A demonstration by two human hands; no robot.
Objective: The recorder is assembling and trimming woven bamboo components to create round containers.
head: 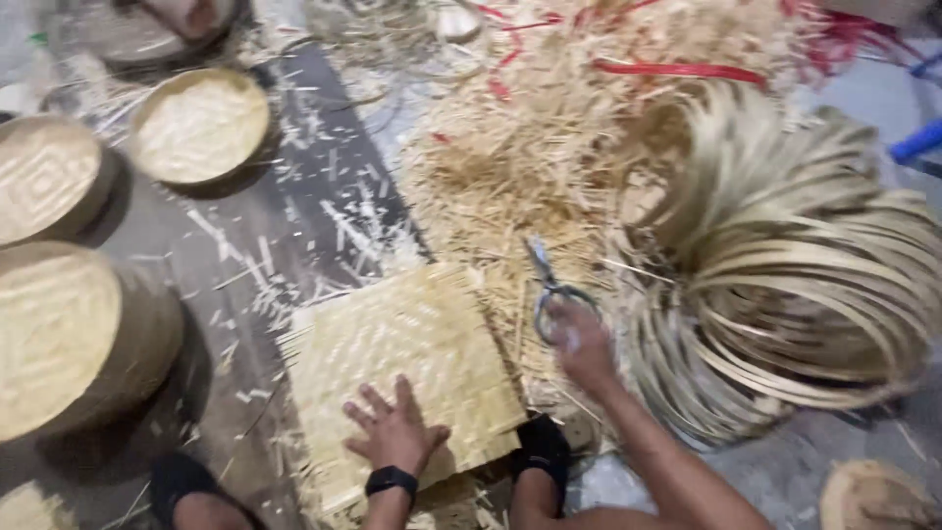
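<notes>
A square woven bamboo mat (397, 344) lies on the dark floor in front of me. My left hand (394, 428), with a black watch at the wrist, presses flat on the mat's near edge, fingers spread. To its right, my right hand (581, 344) reaches onto the handles of a pair of metal scissors (546, 285) lying on bamboo scraps; the motion blur hides whether the fingers are closed on them.
A big bundle of bamboo hoops (795, 285) sits at right. A heap of bamboo shavings (549, 147) with red strips (677, 71) fills the top centre. Round woven baskets (201, 123) (59, 334) (44, 177) stand at left. Splinters litter the floor.
</notes>
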